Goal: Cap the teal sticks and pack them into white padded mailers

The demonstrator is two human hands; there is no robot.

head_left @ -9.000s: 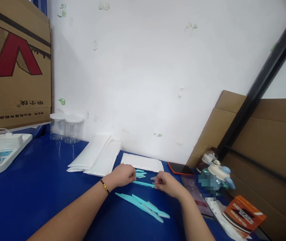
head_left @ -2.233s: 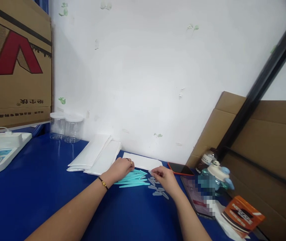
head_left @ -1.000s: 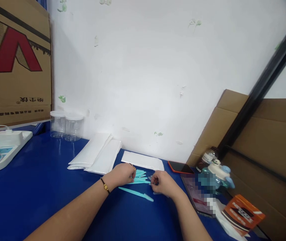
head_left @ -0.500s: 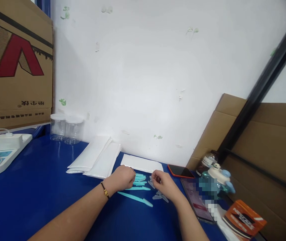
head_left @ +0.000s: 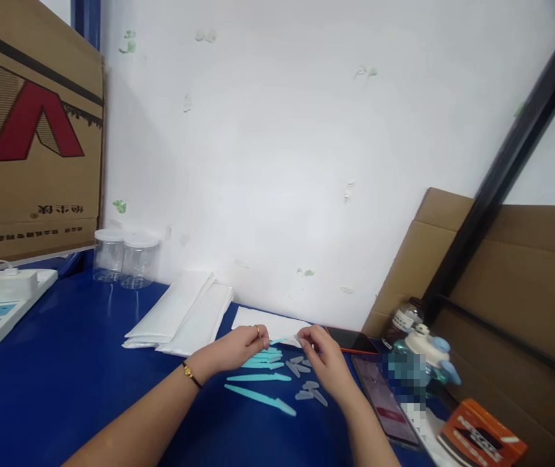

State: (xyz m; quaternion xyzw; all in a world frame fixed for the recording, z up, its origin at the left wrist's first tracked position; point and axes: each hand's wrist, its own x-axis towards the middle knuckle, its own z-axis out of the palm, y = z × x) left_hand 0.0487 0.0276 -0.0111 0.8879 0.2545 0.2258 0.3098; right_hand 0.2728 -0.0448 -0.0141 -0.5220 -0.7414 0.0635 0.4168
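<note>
A white wall stands behind a blue table. The left hand pinches one thin teal stick, which points long ways from left to right, between the two hands. The right hand has its fingertips bent close by the stick's right end; I can't tell if they grip anything. More teal sticks lie on the near side, with small clear pieces on their right, nearer the right hand.
</note>
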